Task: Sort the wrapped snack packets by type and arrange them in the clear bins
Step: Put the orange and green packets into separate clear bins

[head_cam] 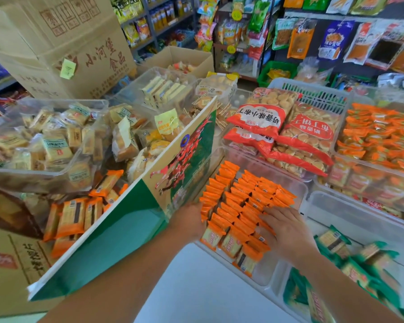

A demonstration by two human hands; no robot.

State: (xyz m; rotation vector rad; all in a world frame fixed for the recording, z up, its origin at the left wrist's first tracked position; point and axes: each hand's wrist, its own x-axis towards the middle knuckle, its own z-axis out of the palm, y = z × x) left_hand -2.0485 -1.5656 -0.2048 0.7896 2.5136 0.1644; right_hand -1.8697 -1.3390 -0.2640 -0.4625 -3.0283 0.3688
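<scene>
Orange snack packets [243,206] stand in neat rows in a clear bin [300,183], its near corner not yet filled. The right hand [287,231] presses them with flat, spread fingers. The left hand [188,220] meets the rows' edge, fingers hidden. More wait in the open carton [117,229], and green packets [359,259] lie unsorted.

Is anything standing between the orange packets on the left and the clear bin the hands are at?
Yes. A raised green cardboard flap stands between those orange packets and the clear bin, its edge beside the left hand. The right hand lies flat on the binned packets.
</scene>
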